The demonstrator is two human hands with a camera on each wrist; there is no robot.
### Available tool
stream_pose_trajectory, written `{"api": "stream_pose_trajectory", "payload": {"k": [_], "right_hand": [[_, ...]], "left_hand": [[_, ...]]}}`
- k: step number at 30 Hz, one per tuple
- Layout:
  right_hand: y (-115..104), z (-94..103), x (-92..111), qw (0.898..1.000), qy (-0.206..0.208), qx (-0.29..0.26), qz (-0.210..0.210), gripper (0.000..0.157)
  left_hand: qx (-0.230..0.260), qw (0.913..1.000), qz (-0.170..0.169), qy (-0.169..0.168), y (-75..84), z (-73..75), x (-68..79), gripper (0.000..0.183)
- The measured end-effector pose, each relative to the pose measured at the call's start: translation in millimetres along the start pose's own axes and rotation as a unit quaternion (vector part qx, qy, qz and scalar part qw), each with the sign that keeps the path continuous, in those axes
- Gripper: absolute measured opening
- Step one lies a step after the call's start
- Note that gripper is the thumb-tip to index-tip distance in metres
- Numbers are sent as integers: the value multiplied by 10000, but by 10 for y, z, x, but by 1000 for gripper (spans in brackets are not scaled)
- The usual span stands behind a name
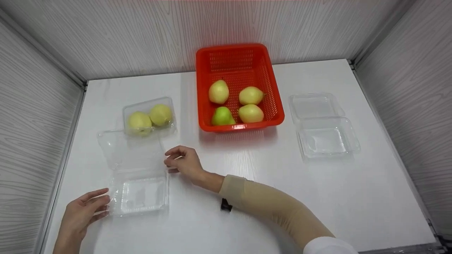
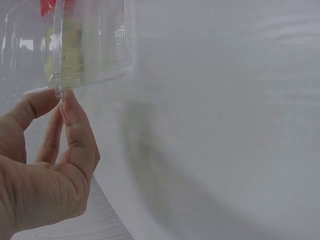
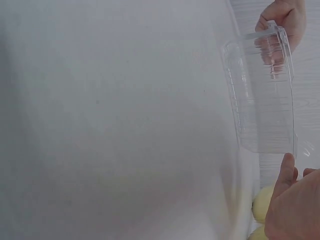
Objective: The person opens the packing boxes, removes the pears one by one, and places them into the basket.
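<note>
Clear plastic box (image 1: 143,193) lies rightward of left hand (image 1: 83,212), which pinches it; right hand (image 1: 185,163) near hinge, grip indeterminable.

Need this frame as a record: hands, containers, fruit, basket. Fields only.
left_hand: left hand pinches near container's rim
right_hand: right hand at near container's right edge; grip unclear
near_container: near container, clear, lid open
filled_container: filled container, clear, holds two yellow fruits; beyond near container
right_container: right container, clear, lid open
basket: red basket, holds four fruits: three pale yellow, one green pear
other: black object beside sleeve, unidentified
</note>
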State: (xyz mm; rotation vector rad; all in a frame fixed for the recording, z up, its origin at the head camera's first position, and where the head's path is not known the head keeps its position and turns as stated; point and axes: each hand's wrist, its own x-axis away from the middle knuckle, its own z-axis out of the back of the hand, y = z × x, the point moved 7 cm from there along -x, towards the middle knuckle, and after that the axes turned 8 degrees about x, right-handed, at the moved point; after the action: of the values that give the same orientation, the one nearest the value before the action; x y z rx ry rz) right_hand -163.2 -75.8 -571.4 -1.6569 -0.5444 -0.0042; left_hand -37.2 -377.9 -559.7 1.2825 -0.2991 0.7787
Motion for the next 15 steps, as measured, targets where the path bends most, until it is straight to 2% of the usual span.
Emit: {"api": "stream_pose_trajectory", "payload": {"k": [6,11,15], "right_hand": [[36,-189,-34,10000,1,-22,-93,24],[71,-343,-69,9998,-64,-46,-185,27],[94,-436,-73,9993,-215,-77,-292,26]], "left_hand": [[-41,9999,-8,105,-16,180,6,17],[-84,9999,-66,-3,-16,330,11,25],[-179,9998,13,33,-30,434,-11,20]]}}
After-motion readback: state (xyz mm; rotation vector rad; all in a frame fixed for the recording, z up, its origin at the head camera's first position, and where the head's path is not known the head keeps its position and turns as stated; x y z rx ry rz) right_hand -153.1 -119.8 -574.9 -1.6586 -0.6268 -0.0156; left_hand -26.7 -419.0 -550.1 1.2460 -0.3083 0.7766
